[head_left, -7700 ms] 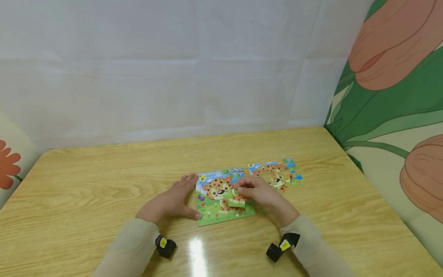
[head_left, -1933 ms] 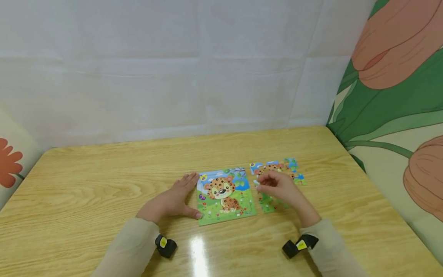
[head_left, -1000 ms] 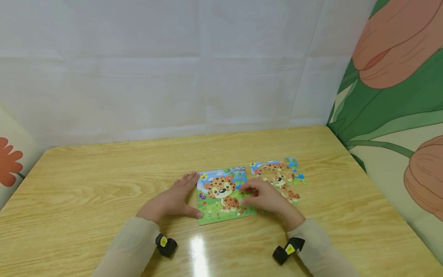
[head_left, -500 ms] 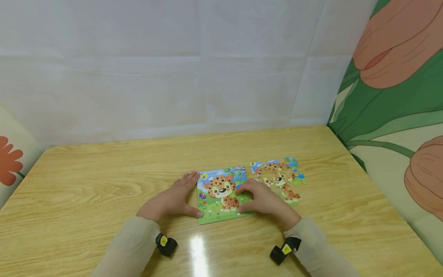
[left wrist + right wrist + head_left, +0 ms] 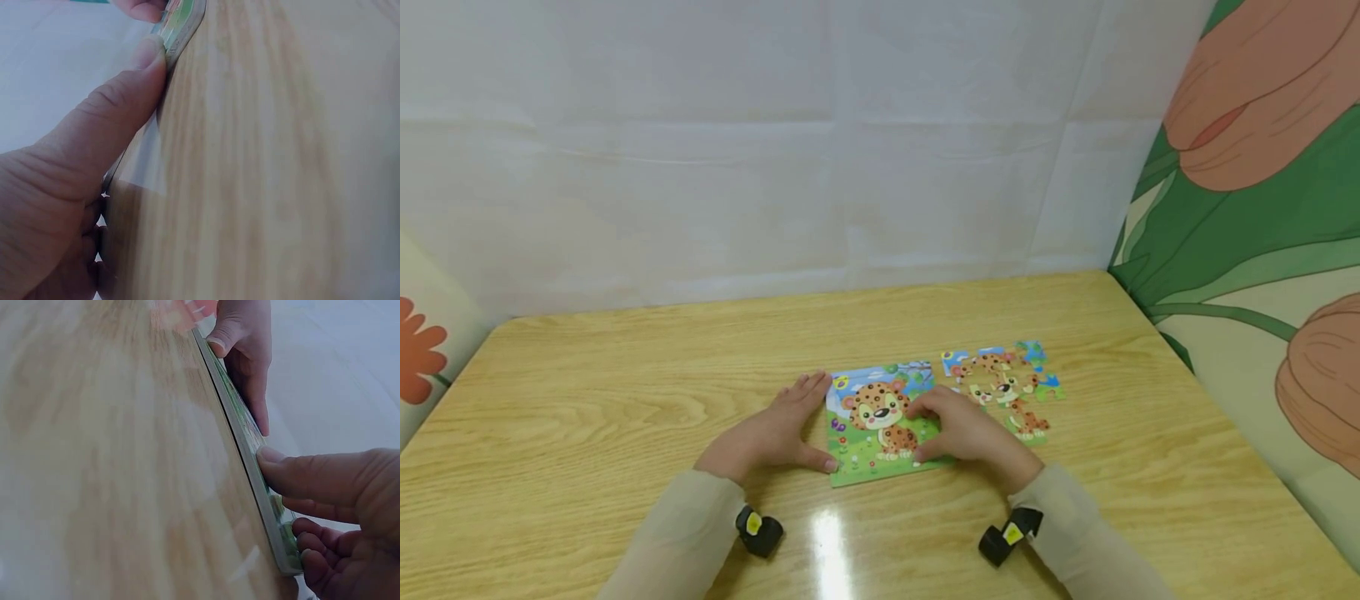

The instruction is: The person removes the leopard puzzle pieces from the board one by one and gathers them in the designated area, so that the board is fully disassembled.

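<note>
A square jigsaw puzzle board (image 5: 868, 471) with a spotted leopard cub lies flat on the table. My left hand (image 5: 775, 437) rests along its left side, the thumb on the near left corner and the fingers spread at the far left corner. In the left wrist view, the straight left thumb (image 5: 119, 100) touches the board's edge. My right hand (image 5: 966, 429) is over the board's right part, with thumb and index finger apart on the picture. In the right wrist view, the right thumb (image 5: 312, 475) touches the board near its edge; no lifted piece shows. Beneath the palm the board is hidden.
Right of the board, several puzzle pieces (image 5: 1030, 417) lie on the wooden table (image 5: 625, 375), partly joined into a similar leopard picture. The right hand and forearm cover some of them. A white cloth (image 5: 700, 167) hangs behind the table, and a flower-patterned surface (image 5: 1262, 250) stands to its right.
My right hand has gone from the loose pieces left onto the board, and its thumb and index finger have spread. It moved slightly left in the last half second. The left hand stays put.
</note>
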{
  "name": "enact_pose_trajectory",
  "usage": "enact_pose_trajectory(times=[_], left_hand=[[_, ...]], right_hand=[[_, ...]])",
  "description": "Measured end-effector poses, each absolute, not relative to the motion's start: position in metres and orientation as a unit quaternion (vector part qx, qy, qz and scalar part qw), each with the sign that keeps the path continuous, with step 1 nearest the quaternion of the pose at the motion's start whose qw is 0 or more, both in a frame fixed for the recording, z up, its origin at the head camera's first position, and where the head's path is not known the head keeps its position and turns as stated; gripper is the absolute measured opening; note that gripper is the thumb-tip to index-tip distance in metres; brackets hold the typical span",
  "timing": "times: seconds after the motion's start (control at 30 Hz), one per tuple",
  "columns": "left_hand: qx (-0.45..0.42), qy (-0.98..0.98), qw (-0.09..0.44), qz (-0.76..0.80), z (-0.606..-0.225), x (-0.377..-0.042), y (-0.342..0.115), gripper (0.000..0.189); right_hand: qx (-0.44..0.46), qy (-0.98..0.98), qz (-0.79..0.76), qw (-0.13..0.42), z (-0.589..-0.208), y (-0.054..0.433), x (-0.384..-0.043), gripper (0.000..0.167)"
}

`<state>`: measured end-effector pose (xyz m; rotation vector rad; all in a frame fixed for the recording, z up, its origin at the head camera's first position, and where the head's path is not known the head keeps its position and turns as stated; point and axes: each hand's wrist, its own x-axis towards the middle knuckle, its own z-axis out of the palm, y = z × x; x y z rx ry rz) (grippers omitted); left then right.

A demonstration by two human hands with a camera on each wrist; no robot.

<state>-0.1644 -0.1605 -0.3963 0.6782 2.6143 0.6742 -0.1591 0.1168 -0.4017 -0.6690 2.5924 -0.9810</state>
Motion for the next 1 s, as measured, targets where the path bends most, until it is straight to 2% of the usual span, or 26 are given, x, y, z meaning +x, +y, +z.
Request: enact_pose_trajectory(times=[0.33, 1.0], left_hand=[[0.242, 0.924, 0.176, 0.237, -0.3959, -0.1641, -0.1609, 0.121], [0.242, 0.926, 0.173, 0.233, -0.3954, -0.1634, -0.1607, 0.121]], right_hand=[[-0.228, 0.893, -0.355, 0.157, -0.3986, 0.1151, -0.1593, 0.046], [-0.208, 0.911, -0.328, 0.139, -0.3935, 0.1098, -0.1530, 0.038]])
